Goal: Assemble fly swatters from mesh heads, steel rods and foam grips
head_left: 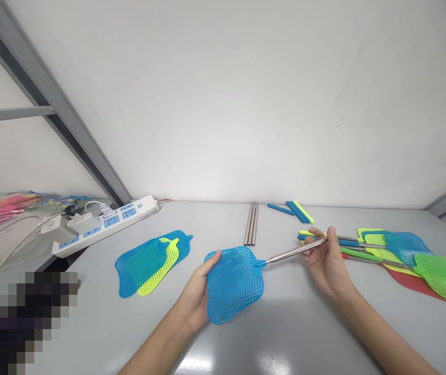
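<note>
A blue perforated fly swatter head [235,284] is held by its outer edge in my left hand [199,291], thumb on top and the other fingers hidden behind it. From its neck a metal rod [296,251] runs to the right. My right hand [330,265] pinches the far end of that rod between thumb and fingers. Left of my hands lie loose swatter heads, blue [127,271] and yellow [160,271], overlapping on the table. Beyond the held swatter, several bare metal rods [251,224] lie side by side.
Several blue and yellow handle sleeves [298,212] lie near the wall. At the right, swatters with rods and sleeves form a pile, a green one [443,278] on top. A white power strip [109,224] with plugs and plastic-wrapped pink items [8,211] are at the left.
</note>
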Action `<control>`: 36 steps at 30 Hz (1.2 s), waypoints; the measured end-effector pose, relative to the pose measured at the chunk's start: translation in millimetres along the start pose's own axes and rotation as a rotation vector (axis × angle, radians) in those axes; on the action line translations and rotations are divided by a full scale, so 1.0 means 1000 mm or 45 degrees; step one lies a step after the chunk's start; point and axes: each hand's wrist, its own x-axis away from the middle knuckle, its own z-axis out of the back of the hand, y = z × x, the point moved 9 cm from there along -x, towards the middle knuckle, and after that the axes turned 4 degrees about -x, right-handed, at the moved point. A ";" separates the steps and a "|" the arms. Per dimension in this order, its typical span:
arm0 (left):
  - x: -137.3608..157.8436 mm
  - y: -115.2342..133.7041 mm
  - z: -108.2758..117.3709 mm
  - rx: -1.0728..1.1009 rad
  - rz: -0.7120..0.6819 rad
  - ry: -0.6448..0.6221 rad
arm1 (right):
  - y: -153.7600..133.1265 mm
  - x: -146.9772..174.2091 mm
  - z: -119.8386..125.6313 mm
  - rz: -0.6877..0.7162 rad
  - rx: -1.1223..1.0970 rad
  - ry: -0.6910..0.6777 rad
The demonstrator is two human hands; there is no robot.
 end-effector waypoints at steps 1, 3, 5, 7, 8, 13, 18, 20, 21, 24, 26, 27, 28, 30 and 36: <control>0.000 0.002 0.001 0.018 -0.014 0.002 | -0.001 -0.001 0.000 -0.006 0.013 -0.002; 0.001 0.006 0.001 0.046 -0.055 -0.003 | -0.001 -0.002 0.000 -0.012 0.047 -0.014; 0.002 0.009 -0.002 0.066 -0.083 -0.036 | -0.003 -0.003 0.002 0.029 0.107 -0.025; 0.004 0.010 -0.005 0.077 -0.084 -0.077 | -0.005 -0.004 0.005 0.096 0.196 -0.016; 0.005 0.010 -0.006 0.079 -0.078 -0.085 | -0.006 -0.004 0.006 0.125 0.241 -0.007; 0.006 0.009 -0.004 0.075 -0.056 -0.059 | -0.004 -0.002 0.009 0.163 0.329 0.006; 0.006 0.008 0.000 0.072 -0.055 0.023 | -0.004 -0.001 0.009 0.174 0.337 0.019; 0.005 0.007 0.003 0.061 -0.049 0.069 | -0.003 -0.002 0.009 0.164 0.285 0.016; 0.005 0.006 0.004 0.054 -0.048 0.094 | -0.002 -0.002 0.010 0.150 0.247 0.015; 0.003 0.005 0.008 0.036 -0.059 0.139 | 0.001 -0.004 0.013 0.103 0.146 0.043; 0.002 0.004 0.007 0.037 -0.060 0.117 | 0.004 -0.005 0.015 0.078 0.120 0.067; 0.002 0.004 0.006 0.039 -0.059 0.099 | 0.005 -0.005 0.016 0.064 0.117 0.069; 0.001 0.004 0.005 0.041 -0.059 0.081 | 0.005 -0.005 0.015 0.054 0.117 0.066; 0.001 0.005 0.003 0.047 -0.063 0.056 | 0.005 -0.005 0.014 0.049 0.123 0.057; 0.002 0.007 0.003 0.064 -0.090 0.045 | 0.003 -0.009 0.019 0.016 0.167 0.074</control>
